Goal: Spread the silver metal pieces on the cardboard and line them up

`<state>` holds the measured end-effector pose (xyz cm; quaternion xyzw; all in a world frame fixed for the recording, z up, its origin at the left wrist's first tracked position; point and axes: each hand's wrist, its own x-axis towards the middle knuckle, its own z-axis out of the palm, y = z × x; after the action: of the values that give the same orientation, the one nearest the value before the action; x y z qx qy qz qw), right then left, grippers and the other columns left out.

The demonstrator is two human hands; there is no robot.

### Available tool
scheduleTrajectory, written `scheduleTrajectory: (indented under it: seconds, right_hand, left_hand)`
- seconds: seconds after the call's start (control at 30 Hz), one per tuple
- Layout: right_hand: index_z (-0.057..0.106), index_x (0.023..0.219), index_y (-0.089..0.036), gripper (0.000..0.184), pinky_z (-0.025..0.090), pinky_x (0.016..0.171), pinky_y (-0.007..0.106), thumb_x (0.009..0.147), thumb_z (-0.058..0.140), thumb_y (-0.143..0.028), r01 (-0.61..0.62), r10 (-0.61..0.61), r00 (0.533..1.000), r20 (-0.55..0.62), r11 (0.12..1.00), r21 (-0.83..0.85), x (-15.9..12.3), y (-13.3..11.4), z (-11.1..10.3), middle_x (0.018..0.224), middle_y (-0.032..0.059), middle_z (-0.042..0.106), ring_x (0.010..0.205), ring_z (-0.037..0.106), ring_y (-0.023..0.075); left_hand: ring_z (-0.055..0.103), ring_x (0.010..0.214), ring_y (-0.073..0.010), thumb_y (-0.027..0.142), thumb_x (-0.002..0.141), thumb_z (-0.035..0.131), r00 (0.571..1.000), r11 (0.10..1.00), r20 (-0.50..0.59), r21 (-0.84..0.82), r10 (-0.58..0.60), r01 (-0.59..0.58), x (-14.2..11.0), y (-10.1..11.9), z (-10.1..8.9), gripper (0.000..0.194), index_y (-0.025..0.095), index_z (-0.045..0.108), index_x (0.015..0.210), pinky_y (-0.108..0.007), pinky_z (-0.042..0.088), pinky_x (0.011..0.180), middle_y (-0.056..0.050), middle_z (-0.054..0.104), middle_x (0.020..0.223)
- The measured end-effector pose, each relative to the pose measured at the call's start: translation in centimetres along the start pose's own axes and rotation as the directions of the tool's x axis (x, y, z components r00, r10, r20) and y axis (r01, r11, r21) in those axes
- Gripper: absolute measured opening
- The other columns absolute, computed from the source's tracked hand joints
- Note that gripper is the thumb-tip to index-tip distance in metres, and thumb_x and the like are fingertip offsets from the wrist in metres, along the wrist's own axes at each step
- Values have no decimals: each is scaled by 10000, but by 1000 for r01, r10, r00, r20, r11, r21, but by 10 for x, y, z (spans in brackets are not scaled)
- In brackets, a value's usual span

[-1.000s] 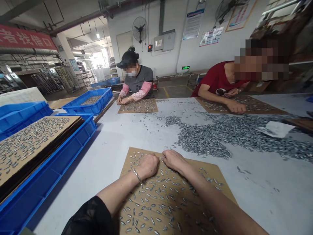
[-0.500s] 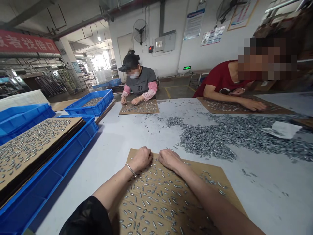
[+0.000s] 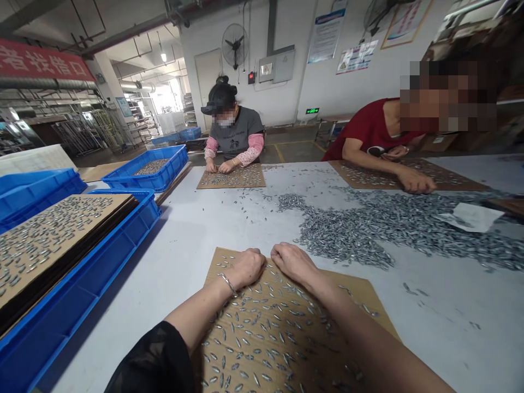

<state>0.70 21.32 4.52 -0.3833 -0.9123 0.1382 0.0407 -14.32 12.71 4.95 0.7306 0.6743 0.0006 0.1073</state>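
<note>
A brown cardboard sheet (image 3: 363, 285) lies in front of me, dotted with small, pointed, silvery metal pieces (image 3: 257, 349) spread apart from one another. Near its far edge is my left hand (image 3: 248, 267), fingers curled down and a bracelet on the wrist. Just to its right, a small gap away, my right hand (image 3: 291, 262) is closed in a similar way over the same edge. The backs of the hands hide the fingertips, so whatever they pinch cannot be seen. Beyond the sheet, to the right, spreads a large heap of the same metal pieces (image 3: 347, 234).
Blue trays (image 3: 118, 267) stand along the left, one bearing stacked cardboard (image 3: 118, 203) covered in pieces. Across the white table (image 3: 184, 234), two people work over cardboard sheets (image 3: 202, 183). White paper (image 3: 475, 215) rests on the heap at right.
My left hand has shifted right along the far edge of the sheet. My right hand has moved slightly right and away from me. The right-hand co-worker's hand has moved left and nearer.
</note>
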Motion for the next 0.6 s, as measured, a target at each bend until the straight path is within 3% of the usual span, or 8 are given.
scheduleTrajectory:
  seconds: [0.17,0.37,0.5,0.6]
  right_hand:
    - [708,951,-188,207,350,736,258,965,501,-203,9,-8,1000,-21,997,75,-14,10,2,1012,84,703,909,621,190]
    - [709,949,-205,190,353,782,262,968,521,-219,8,-8,1000,4,997,73,-13,9,17,1023,75,706,976,631,200]
    - [712,954,-211,202,352,763,259,974,512,-228,20,-21,999,33,999,39,-7,3,18,1027,75,711,977,641,194]
    - [724,982,-209,221,351,737,268,975,506,-247,1,-1,997,73,1000,-1,-5,-1,15,1056,88,726,976,659,202]
  left_hand:
    - [706,981,-276,213,986,476,998,1000,60,-8,19,-19,-4,6,-8,291,90,740,986,-321,543,845,-202,729,1087]
    - [707,762,-205,150,873,593,988,994,144,-93,-47,60,1,7,-10,184,146,776,858,-246,534,693,-119,780,864]
    - [692,764,-175,127,824,631,989,984,135,-155,-65,86,5,-1,-14,169,156,790,874,-219,528,715,-82,794,872]
    - [690,795,-161,169,880,586,992,977,80,-181,-101,114,2,-11,-20,204,154,785,924,-210,518,737,-73,795,920]
